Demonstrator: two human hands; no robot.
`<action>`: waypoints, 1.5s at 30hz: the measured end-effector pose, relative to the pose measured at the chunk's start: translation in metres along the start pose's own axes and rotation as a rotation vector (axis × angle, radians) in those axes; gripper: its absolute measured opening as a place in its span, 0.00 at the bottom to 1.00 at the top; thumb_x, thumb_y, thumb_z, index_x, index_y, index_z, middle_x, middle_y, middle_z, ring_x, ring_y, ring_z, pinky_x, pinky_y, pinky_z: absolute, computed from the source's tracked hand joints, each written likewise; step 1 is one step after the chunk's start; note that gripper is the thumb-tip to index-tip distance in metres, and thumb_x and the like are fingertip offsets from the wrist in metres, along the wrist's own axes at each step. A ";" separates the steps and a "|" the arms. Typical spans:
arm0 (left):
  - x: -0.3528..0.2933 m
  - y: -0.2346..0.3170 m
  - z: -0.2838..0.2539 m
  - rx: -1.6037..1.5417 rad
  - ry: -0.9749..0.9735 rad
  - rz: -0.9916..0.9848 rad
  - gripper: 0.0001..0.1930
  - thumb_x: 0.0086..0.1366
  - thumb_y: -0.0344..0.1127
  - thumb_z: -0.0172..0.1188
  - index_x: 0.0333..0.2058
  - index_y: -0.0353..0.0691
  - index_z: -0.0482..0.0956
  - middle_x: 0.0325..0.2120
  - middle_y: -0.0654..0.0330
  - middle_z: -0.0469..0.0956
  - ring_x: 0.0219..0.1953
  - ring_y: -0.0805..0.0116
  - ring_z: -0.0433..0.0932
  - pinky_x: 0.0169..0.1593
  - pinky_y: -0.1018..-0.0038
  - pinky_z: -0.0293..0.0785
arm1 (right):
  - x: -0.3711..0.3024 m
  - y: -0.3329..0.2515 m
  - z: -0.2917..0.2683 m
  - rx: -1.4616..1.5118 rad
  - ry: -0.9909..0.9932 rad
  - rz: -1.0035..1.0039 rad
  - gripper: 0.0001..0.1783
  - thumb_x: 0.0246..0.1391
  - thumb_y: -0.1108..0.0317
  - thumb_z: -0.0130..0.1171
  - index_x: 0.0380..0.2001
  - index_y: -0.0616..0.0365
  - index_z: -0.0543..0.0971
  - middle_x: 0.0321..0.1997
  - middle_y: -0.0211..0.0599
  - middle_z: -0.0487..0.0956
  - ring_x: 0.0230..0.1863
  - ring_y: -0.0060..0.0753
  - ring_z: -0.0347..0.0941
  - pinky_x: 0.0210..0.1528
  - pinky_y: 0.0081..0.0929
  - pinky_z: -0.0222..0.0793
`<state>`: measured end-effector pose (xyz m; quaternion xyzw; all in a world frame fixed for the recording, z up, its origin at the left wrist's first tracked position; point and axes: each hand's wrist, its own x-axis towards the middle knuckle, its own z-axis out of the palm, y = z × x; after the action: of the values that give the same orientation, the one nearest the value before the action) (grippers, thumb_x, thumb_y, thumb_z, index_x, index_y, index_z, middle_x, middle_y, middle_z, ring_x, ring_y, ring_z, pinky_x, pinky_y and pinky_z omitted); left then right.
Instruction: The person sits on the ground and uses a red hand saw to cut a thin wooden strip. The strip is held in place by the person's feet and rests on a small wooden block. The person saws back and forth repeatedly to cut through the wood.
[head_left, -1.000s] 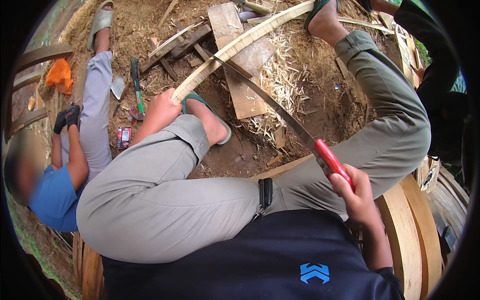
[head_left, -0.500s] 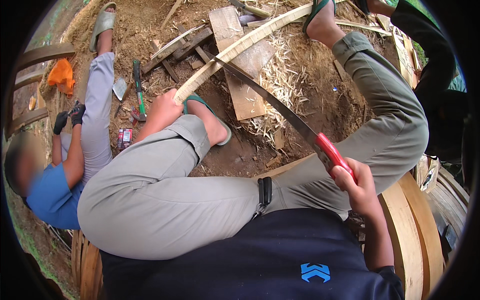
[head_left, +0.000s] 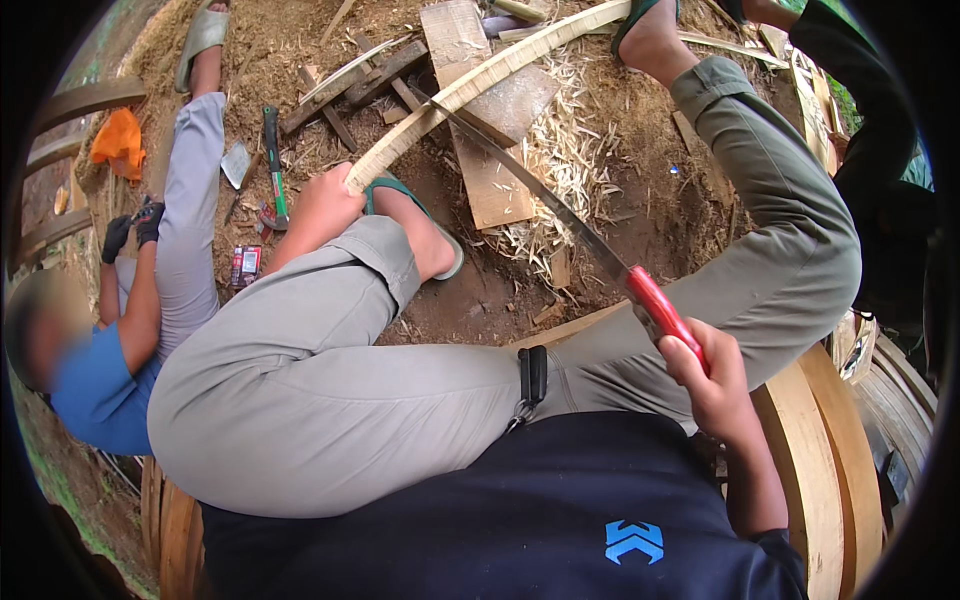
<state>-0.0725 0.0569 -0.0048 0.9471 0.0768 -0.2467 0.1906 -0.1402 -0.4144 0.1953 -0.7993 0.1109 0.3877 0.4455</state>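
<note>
Left hand [head_left: 330, 208] grips a curved, pale wooden strip [head_left: 500, 68], right hand [head_left: 714, 378] a red-handled steel saw [head_left: 590, 234]. If the strip rolls, the saw could skip (perhaps handward).

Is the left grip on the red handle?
No, the right grip holds the red handle, while the left grip holds the wood strip.

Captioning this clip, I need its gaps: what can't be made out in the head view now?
Head view, hidden: near end of the wood strip, inside the left hand.
Head view, hidden: rear of the red handle, under the right hand.
Head view, too small: whatever, if anything, a co-worker's gloved hand holds.
</note>
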 end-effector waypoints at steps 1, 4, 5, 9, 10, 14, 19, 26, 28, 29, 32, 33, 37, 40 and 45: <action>0.001 0.001 -0.001 0.045 0.015 -0.002 0.10 0.61 0.37 0.58 0.39 0.42 0.80 0.32 0.47 0.84 0.38 0.42 0.84 0.42 0.51 0.78 | 0.003 -0.002 0.000 0.020 -0.007 -0.005 0.23 0.67 0.56 0.57 0.25 0.64 0.72 0.17 0.33 0.62 0.23 0.21 0.57 0.26 0.33 0.56; 0.012 0.005 0.003 0.049 0.024 0.022 0.10 0.61 0.37 0.58 0.39 0.42 0.81 0.32 0.47 0.84 0.38 0.44 0.84 0.42 0.52 0.78 | 0.022 -0.011 0.011 0.031 0.021 -0.052 0.23 0.67 0.56 0.57 0.24 0.64 0.71 0.17 0.33 0.62 0.23 0.21 0.57 0.26 0.33 0.56; 0.027 0.010 0.010 0.014 -0.003 0.049 0.11 0.60 0.38 0.58 0.39 0.41 0.79 0.33 0.45 0.83 0.38 0.40 0.82 0.42 0.49 0.77 | 0.039 -0.016 0.026 -0.001 0.064 -0.082 0.23 0.68 0.56 0.57 0.24 0.64 0.71 0.17 0.34 0.62 0.23 0.21 0.57 0.26 0.34 0.56; 0.006 0.014 -0.008 -0.096 -0.045 -0.038 0.11 0.58 0.39 0.59 0.38 0.40 0.78 0.33 0.43 0.83 0.39 0.36 0.81 0.43 0.47 0.75 | 0.059 -0.027 0.048 -0.066 0.051 -0.207 0.23 0.68 0.56 0.58 0.26 0.66 0.72 0.17 0.43 0.65 0.21 0.29 0.59 0.27 0.39 0.60; -0.003 0.008 -0.006 -0.072 -0.034 -0.040 0.11 0.58 0.39 0.59 0.37 0.40 0.78 0.33 0.43 0.83 0.38 0.37 0.81 0.42 0.48 0.75 | 0.054 -0.020 0.041 -0.030 0.038 -0.198 0.22 0.68 0.57 0.57 0.26 0.66 0.72 0.17 0.41 0.64 0.21 0.28 0.58 0.26 0.38 0.59; 0.003 0.004 0.000 -0.016 0.008 -0.031 0.10 0.60 0.38 0.59 0.38 0.40 0.79 0.32 0.46 0.84 0.37 0.42 0.83 0.42 0.51 0.77 | 0.005 -0.002 -0.003 -0.029 0.001 -0.031 0.23 0.67 0.56 0.57 0.23 0.62 0.70 0.18 0.31 0.60 0.23 0.20 0.56 0.25 0.31 0.55; 0.003 0.013 -0.009 0.006 0.022 -0.031 0.10 0.60 0.38 0.59 0.38 0.41 0.80 0.32 0.46 0.84 0.37 0.42 0.83 0.41 0.51 0.77 | 0.046 -0.014 0.017 0.001 -0.001 -0.131 0.23 0.68 0.56 0.57 0.23 0.63 0.71 0.18 0.32 0.60 0.24 0.20 0.56 0.26 0.32 0.55; -0.002 -0.001 -0.002 -0.057 0.012 -0.021 0.11 0.58 0.39 0.59 0.37 0.40 0.79 0.33 0.44 0.83 0.38 0.38 0.81 0.42 0.48 0.76 | 0.025 -0.021 0.017 0.022 0.008 -0.094 0.22 0.67 0.57 0.57 0.26 0.65 0.73 0.17 0.33 0.62 0.23 0.20 0.57 0.25 0.32 0.55; 0.004 0.000 -0.001 -0.038 -0.009 -0.037 0.11 0.58 0.39 0.59 0.38 0.40 0.79 0.33 0.43 0.83 0.38 0.38 0.81 0.42 0.47 0.76 | -0.004 -0.012 -0.007 0.008 0.016 0.022 0.21 0.67 0.58 0.57 0.26 0.64 0.73 0.18 0.32 0.62 0.24 0.19 0.57 0.26 0.31 0.54; 0.005 0.001 -0.002 -0.028 -0.020 -0.045 0.11 0.58 0.39 0.59 0.38 0.40 0.79 0.33 0.43 0.83 0.39 0.38 0.81 0.42 0.47 0.75 | -0.008 -0.011 -0.009 0.090 0.018 0.061 0.20 0.67 0.59 0.57 0.25 0.63 0.73 0.18 0.30 0.62 0.24 0.18 0.56 0.26 0.30 0.54; 0.005 0.012 -0.007 0.044 0.017 0.004 0.10 0.64 0.39 0.57 0.38 0.41 0.81 0.31 0.47 0.85 0.38 0.44 0.85 0.42 0.53 0.79 | 0.020 -0.021 0.004 -0.002 0.009 -0.045 0.21 0.67 0.58 0.57 0.25 0.64 0.73 0.18 0.31 0.62 0.24 0.19 0.56 0.26 0.31 0.55; 0.009 0.015 -0.007 0.045 0.020 0.015 0.10 0.62 0.38 0.57 0.38 0.41 0.80 0.32 0.46 0.85 0.38 0.41 0.84 0.42 0.51 0.78 | 0.038 -0.019 0.018 -0.006 0.002 -0.130 0.23 0.68 0.56 0.57 0.25 0.65 0.72 0.17 0.32 0.62 0.23 0.20 0.56 0.25 0.32 0.55; 0.008 0.008 -0.002 0.002 0.005 -0.013 0.12 0.58 0.38 0.58 0.38 0.40 0.78 0.34 0.42 0.83 0.39 0.37 0.81 0.42 0.46 0.75 | 0.052 -0.024 0.036 0.000 0.024 -0.141 0.23 0.68 0.55 0.58 0.26 0.65 0.72 0.18 0.34 0.61 0.23 0.21 0.56 0.26 0.33 0.56; 0.003 0.007 -0.005 -0.029 -0.008 -0.030 0.11 0.59 0.38 0.58 0.38 0.40 0.79 0.34 0.42 0.83 0.39 0.36 0.81 0.42 0.46 0.75 | 0.008 -0.017 0.005 0.030 0.019 -0.031 0.24 0.67 0.54 0.58 0.26 0.65 0.72 0.18 0.34 0.61 0.23 0.21 0.56 0.26 0.32 0.56; 0.004 0.011 -0.010 0.001 0.010 -0.008 0.11 0.59 0.39 0.59 0.38 0.40 0.79 0.34 0.42 0.83 0.39 0.36 0.81 0.43 0.46 0.75 | 0.007 -0.013 -0.007 0.049 0.026 -0.036 0.25 0.67 0.54 0.58 0.24 0.65 0.71 0.17 0.35 0.61 0.22 0.22 0.57 0.26 0.33 0.55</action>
<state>-0.0620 0.0513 0.0049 0.9481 0.0813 -0.2425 0.1890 -0.1252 -0.4108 0.2009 -0.7951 0.1116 0.3664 0.4702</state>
